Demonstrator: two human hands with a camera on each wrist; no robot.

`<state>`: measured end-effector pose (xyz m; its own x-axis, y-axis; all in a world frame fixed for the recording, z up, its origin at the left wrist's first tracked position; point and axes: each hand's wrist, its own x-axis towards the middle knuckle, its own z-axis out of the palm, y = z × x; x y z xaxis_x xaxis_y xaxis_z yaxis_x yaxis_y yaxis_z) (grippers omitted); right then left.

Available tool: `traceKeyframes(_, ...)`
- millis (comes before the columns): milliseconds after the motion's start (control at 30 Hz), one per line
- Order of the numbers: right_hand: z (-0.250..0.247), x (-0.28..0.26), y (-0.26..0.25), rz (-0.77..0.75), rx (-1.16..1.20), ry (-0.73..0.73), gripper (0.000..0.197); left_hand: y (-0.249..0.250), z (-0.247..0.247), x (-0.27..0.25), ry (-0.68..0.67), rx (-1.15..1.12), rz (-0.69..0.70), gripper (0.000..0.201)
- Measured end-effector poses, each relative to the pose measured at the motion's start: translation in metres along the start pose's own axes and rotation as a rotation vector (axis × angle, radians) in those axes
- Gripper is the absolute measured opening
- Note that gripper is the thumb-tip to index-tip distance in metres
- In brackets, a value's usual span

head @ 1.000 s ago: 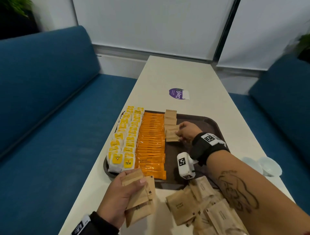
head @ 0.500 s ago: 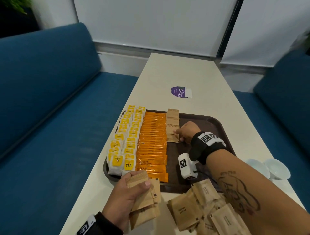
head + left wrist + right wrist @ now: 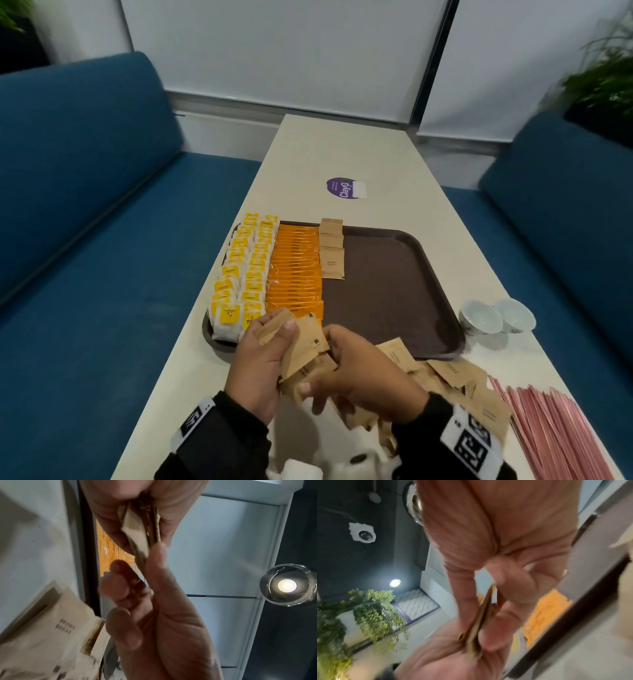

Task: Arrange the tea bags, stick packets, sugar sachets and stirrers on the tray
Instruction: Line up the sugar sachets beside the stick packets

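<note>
Both hands (image 3: 363,370) grip "BROWN SUGAR" sachets (image 3: 305,346).

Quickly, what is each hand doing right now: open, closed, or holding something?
Left hand: holds a stack of sugar sachets.
Right hand: fingers pinch a sachet from that same stack.

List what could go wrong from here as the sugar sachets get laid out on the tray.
1. The left hand grips a fanned stack of sachets while the right hand pinches one from it; others could slip out.
2. The sachet row on the tray touches the orange stick packets; placing more may nudge them.
3. The loose sachet pile lies beside the pink stirrers; a sleeve could scatter both.
</note>
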<state>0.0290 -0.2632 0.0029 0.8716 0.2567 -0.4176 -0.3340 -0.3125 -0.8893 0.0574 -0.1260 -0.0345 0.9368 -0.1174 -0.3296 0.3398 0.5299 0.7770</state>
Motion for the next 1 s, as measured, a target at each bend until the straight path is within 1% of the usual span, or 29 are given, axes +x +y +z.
traceKeyframes(100, 0.009, -0.008, 0.014, -0.043, 0.159, 0.139, 0.03, -0.007, 0.003, -0.009, -0.048, 0.021, -0.031, 0.024)
traceKeyframes(233, 0.011, -0.019, 0.017, -0.041, 0.201, 0.246, 0.026, -0.011, 0.001, -0.02, -0.125, 0.069, -0.099, 0.022)
traceKeyframes(367, 0.013, -0.022, 0.017, -0.028, 0.184, 0.26, 0.032, -0.013, -0.005, -0.026, -0.167, 0.101, -0.169, 0.026)
traceKeyframes(433, 0.009, -0.023, 0.015, -0.013, 0.123, 0.258, 0.028, -0.012, -0.008, -0.027, -0.178, 0.109, -0.178, 0.026)
traceKeyframes(533, -0.001, -0.02, 0.011, -0.032, 0.135, 0.31, 0.033, -0.009, -0.013, -0.026, -0.205, 0.154, -0.171, 0.025)
traceKeyframes(567, -0.003, -0.019, 0.01, -0.05, 0.143, 0.32, 0.032, -0.008, -0.014, -0.025, -0.222, 0.177, -0.166, 0.025)
traceKeyframes(667, -0.004, -0.015, 0.007, -0.088, 0.108, 0.318, 0.017, -0.006, -0.016, -0.025, -0.267, 0.24, -0.152, 0.026)
traceKeyframes(733, -0.006, -0.011, 0.008, -0.091, 0.107, 0.348, 0.01, -0.005, -0.017, -0.023, -0.282, 0.246, -0.153, 0.035)
traceKeyframes(800, -0.009, -0.008, 0.01, -0.103, 0.139, 0.392, 0.006, -0.005, -0.019, -0.02, -0.267, 0.221, -0.158, 0.046)
traceKeyframes(867, -0.01, -0.006, 0.011, -0.114, 0.18, 0.426, 0.01, -0.003, -0.019, -0.017, -0.257, 0.198, -0.152, 0.047)
traceKeyframes(1000, -0.012, -0.005, 0.014, -0.105, 0.275, 0.491, 0.016, -0.001, -0.017, -0.012, -0.254, 0.161, -0.129, 0.044)
